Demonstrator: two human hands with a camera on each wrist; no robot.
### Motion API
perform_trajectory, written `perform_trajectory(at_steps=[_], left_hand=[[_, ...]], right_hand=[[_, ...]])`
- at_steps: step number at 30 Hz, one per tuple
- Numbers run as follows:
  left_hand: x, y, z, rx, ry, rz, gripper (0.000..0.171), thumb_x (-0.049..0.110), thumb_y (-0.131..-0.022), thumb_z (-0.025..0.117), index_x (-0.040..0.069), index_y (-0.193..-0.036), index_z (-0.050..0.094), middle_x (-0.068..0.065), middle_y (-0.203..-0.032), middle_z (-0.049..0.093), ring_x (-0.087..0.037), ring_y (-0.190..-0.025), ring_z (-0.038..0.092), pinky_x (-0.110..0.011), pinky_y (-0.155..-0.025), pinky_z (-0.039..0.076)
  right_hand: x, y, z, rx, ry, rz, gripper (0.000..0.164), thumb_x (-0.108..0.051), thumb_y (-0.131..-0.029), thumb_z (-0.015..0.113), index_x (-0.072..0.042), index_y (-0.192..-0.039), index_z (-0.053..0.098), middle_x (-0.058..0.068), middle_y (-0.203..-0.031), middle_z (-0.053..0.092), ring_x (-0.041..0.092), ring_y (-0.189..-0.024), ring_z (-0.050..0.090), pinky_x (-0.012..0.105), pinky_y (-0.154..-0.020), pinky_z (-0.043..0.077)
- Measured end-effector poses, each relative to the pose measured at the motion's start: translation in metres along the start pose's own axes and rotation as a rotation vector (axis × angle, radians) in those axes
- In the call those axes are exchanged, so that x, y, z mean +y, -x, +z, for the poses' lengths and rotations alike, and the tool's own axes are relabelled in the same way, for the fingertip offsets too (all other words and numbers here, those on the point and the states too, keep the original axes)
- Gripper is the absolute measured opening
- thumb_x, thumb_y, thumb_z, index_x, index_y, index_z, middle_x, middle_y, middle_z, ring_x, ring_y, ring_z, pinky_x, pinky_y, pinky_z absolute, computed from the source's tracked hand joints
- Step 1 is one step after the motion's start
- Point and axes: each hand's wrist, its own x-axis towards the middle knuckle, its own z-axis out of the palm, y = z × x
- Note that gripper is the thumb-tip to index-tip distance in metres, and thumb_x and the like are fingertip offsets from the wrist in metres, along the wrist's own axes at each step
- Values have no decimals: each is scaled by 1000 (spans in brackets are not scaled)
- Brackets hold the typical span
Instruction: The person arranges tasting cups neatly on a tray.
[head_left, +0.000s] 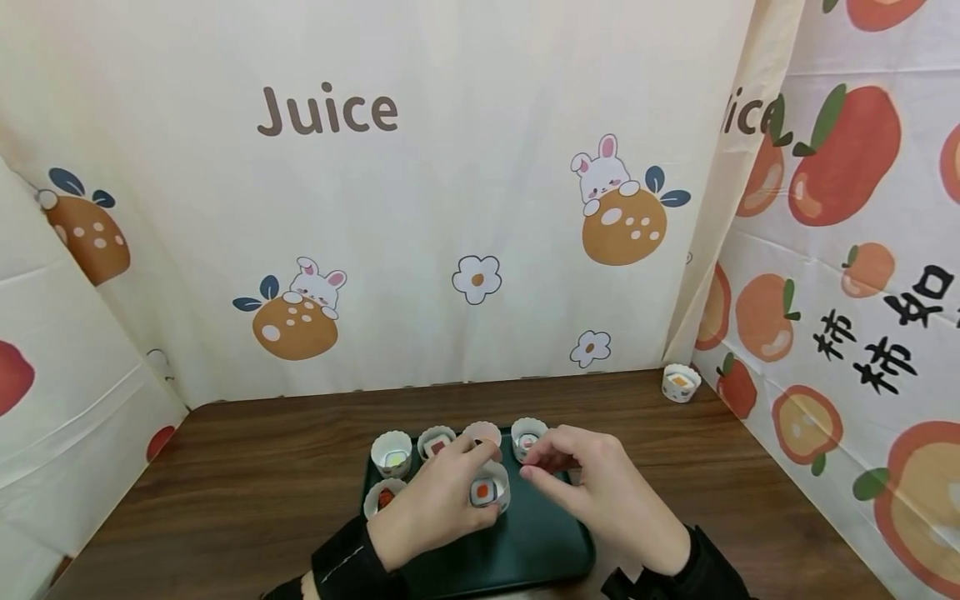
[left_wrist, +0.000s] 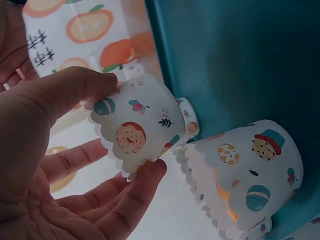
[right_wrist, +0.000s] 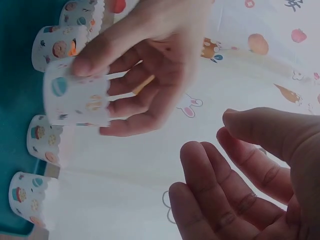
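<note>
My left hand (head_left: 438, 504) grips a white paper baking cup (head_left: 501, 479) above the dark green tray (head_left: 532, 546), thumb on one side and fingertips on the other. The cup has a scalloped rim and printed doughnuts. In the head view, a small piece with an orange-red mark shows inside it. To its right hovers my right hand (head_left: 600, 475), fingers loosely bent, thumb near the index finger, nothing visible between them. Behind the hands, several similar cups (head_left: 392, 450) line the tray's back edge. One with a dark red filling (head_left: 385, 498) stands partly behind my left hand.
A single baking cup (head_left: 681, 387) with a yellow-orange piece stands at the table's far right corner. Printed cloth (head_left: 420, 192) hangs behind the brown wooden table (head_left: 247, 483) and along both sides.
</note>
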Motion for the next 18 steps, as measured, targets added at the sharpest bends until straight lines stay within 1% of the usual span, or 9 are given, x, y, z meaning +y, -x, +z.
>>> perform_trajectory(at_steps=[5,11,15,18], left_hand=[[-2,-7,10,-13,-65,8,51,21,-89,89,7,-132,67,-7,-122,60,-7,-87,60,-18,-76,58],[-5,-14,20,-6,-163,41,48,21,-87,91,8,-127,68,-5,-109,58,-2,-74,52,-16,-70,54],[-6,-16,26,-19,-197,17,47,23,-86,91,8,-126,70,-4,-104,56,-3,-73,50,-17,-66,50],[-6,-18,28,-30,-227,-10,47,26,-86,92,10,-126,73,-3,-103,59,-4,-74,51,-17,-64,51]], right_hand=[[-1,0,-4,-6,9,20,5,-28,-101,77,-25,-105,75,-12,-97,73,-2,-84,66,24,-76,61],[-1,1,-6,-21,6,33,6,-32,-102,75,-27,-106,75,-13,-98,73,-1,-85,66,25,-77,61],[0,0,-6,-33,-4,44,8,-35,-102,74,-28,-105,75,-14,-97,73,-1,-85,66,24,-77,60],[1,0,-5,-38,-5,52,10,-37,-102,73,-27,-105,75,-14,-96,72,-1,-85,66,23,-76,59]])
